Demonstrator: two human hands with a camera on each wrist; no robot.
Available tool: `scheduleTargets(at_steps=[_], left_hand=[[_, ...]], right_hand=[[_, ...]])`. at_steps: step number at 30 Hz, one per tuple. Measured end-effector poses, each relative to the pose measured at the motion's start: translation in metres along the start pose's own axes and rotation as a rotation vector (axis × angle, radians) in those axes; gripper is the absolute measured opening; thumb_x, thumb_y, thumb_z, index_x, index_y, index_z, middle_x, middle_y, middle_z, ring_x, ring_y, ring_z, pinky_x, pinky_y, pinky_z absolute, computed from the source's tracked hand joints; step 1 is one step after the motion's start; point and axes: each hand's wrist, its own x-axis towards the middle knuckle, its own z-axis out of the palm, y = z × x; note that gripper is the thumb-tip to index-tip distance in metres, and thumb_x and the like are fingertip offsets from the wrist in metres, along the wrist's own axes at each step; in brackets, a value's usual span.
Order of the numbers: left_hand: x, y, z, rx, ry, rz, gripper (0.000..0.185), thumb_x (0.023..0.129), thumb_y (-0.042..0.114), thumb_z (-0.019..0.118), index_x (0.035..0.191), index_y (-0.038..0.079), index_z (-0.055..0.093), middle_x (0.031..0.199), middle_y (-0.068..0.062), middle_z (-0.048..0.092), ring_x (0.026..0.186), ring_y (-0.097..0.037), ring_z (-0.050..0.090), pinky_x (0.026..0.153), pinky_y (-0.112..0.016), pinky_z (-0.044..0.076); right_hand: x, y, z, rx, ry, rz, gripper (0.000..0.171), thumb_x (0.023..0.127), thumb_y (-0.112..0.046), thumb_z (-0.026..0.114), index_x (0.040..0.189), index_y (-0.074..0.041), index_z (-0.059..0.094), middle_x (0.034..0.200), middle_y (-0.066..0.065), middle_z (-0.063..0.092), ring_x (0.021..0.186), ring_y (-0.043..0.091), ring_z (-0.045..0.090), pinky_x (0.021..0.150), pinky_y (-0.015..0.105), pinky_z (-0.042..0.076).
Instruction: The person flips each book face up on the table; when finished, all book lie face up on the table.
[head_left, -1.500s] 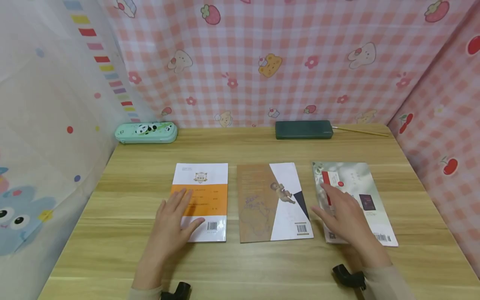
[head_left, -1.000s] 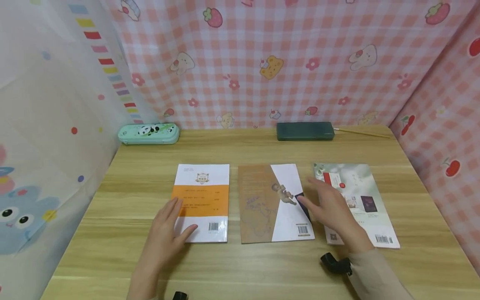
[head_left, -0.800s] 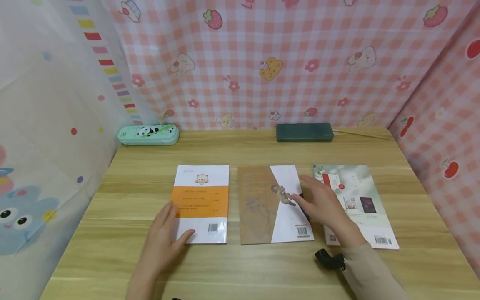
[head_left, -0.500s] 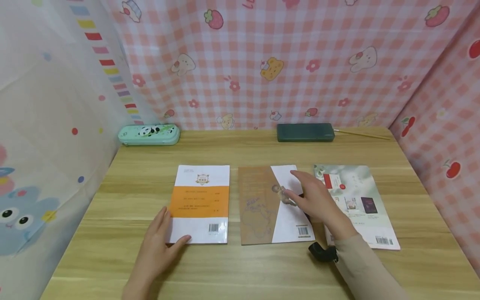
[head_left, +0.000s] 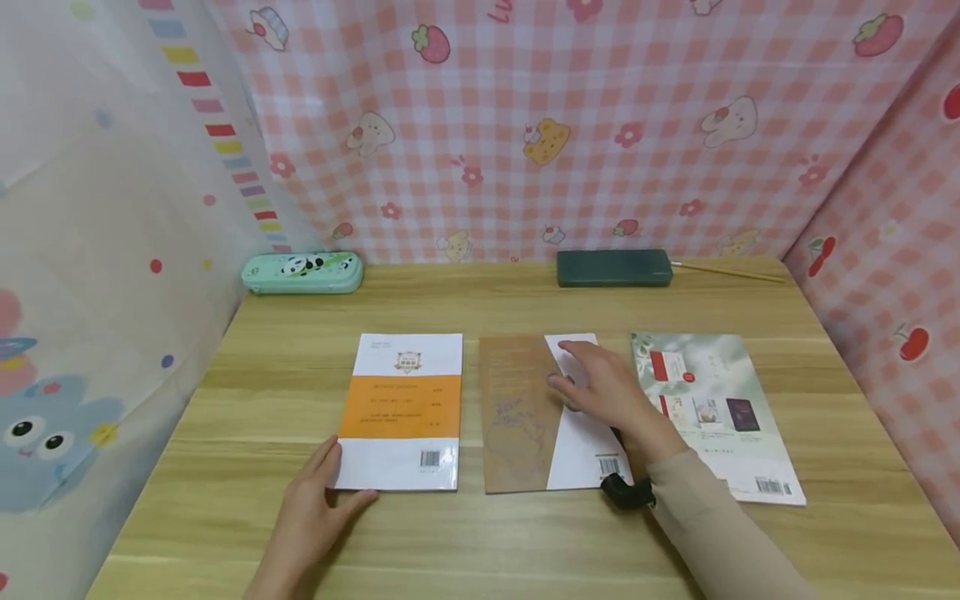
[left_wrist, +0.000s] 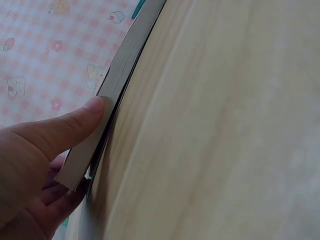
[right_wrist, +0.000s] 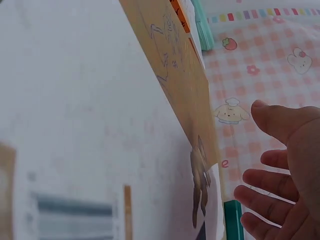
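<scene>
Left hand pinches orange book, long axis running front-to-back.

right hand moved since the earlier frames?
Yes. The right hand has gone leftward, off the grey-green book and onto the middle brown-and-white book, which lies in the same spot on the table.

Part of the middle book is covered by the right hand. The print on all three covers is too small to be read. The left hand is cut off at the lower edge.
</scene>
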Motion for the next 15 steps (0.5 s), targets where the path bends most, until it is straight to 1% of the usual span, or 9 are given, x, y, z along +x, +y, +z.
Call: scheduleTargets(at_steps=[5,7,10,14,15], left_hand=[[-0.002,-0.002,0.000,-0.036,0.052,-0.002,0.079,0.078,0.020,0.090,0.138,-0.014,0.052,0.147,-0.031,0.047,0.133,-0.049,0.047,0.110,-0.058,0.040],[-0.003,-0.003,0.000,-0.039,0.074,-0.007,0.075,0.077,0.019,0.090,0.135,-0.013,0.056,0.144,-0.030,0.050,0.131,-0.048,0.049,0.108,-0.058,0.042],[-0.006,-0.005,0.001,-0.035,0.114,0.004,0.070,0.076,0.017,0.091,0.131,-0.013,0.059,0.140,-0.028,0.055,0.128,-0.046,0.053,0.106,-0.055,0.044],[-0.008,-0.009,0.003,-0.064,0.155,0.002,0.068,0.074,0.014,0.091,0.130,-0.011,0.062,0.137,-0.024,0.059,0.126,-0.043,0.057,0.105,-0.046,0.043],[-0.008,-0.010,0.003,-0.077,0.164,-0.001,0.067,0.074,0.014,0.092,0.129,-0.010,0.062,0.137,-0.023,0.060,0.126,-0.042,0.057,0.106,-0.037,0.044]], right_hand=[[0.008,-0.003,0.005,0.029,-0.026,-0.036,0.062,0.092,-0.030,0.076,0.139,0.004,0.056,0.136,0.022,0.061,0.128,0.039,0.055,0.108,0.054,0.045],[0.012,-0.005,0.008,0.040,-0.038,-0.049,0.062,0.092,-0.029,0.076,0.139,0.004,0.055,0.135,0.022,0.061,0.128,0.039,0.055,0.109,0.053,0.045],[0.019,-0.010,0.011,0.032,-0.059,-0.061,0.062,0.092,-0.029,0.076,0.139,0.006,0.055,0.134,0.022,0.062,0.127,0.039,0.056,0.109,0.052,0.045],[0.029,-0.017,0.016,0.040,-0.074,-0.041,0.060,0.093,-0.031,0.075,0.137,0.005,0.057,0.135,0.022,0.062,0.127,0.038,0.056,0.110,0.051,0.044],[0.031,-0.018,0.017,0.052,-0.079,-0.030,0.059,0.093,-0.031,0.074,0.138,0.004,0.057,0.136,0.021,0.061,0.129,0.037,0.055,0.111,0.050,0.043]])
